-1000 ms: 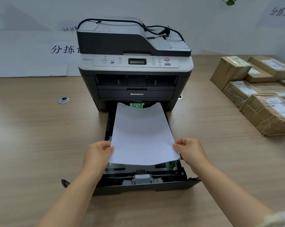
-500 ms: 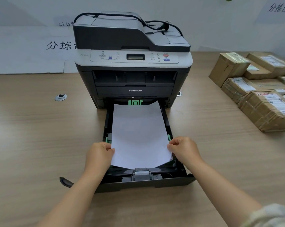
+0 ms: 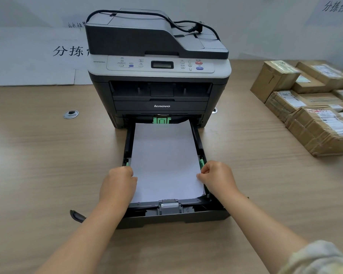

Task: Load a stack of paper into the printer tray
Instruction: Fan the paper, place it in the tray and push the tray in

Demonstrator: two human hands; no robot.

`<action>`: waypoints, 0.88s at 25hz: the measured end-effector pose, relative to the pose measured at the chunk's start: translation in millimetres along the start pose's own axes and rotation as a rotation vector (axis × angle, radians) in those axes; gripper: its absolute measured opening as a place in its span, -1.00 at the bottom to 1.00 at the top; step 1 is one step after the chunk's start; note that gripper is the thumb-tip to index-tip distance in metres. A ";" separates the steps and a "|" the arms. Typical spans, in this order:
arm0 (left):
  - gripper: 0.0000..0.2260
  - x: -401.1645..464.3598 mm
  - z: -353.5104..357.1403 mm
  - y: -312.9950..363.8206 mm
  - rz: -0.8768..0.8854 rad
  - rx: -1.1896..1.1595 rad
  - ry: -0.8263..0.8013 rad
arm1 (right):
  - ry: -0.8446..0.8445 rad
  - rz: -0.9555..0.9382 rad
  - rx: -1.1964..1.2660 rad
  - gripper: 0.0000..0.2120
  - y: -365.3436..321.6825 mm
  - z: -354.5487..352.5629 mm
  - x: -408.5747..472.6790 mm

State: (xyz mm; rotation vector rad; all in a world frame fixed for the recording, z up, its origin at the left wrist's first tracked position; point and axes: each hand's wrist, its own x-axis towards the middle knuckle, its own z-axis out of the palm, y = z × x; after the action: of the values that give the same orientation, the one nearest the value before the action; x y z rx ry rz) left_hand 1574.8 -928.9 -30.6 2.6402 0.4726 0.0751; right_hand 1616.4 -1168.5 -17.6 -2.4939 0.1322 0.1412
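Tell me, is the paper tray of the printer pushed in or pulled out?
Pulled out. The paper tray sticks far forward of the printer onto the table, with its white paper exposed.

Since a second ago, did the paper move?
Yes. The paper has gone down into the tray and further back toward the printer; its near edge now sits behind the tray's front wall. Both hands, left hand and right hand, grip it.

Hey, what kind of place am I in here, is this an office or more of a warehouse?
Probably an office or parcel sorting room. A multifunction printer stands on a wooden desk, labelled cardboard parcels are stacked to the right, and paper signs with Chinese characters hang on the wall.
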 end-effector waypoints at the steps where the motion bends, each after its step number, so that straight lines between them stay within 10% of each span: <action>1: -0.82 -0.4 0.1 -0.3 0.005 0.000 0.003 | 0.009 -0.005 0.001 -0.93 0.4 0.1 -0.7; 22: -0.78 -10.0 -1.6 -11.4 -0.078 -0.104 0.020 | -0.003 0.078 -0.044 -0.65 4.1 1.7 -9.8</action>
State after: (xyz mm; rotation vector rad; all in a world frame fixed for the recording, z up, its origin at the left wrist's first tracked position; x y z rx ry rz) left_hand 1561.6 -922.1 -34.0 2.5186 0.5624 0.0990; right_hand 1606.1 -1170.1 -20.0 -2.5329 0.2274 0.1813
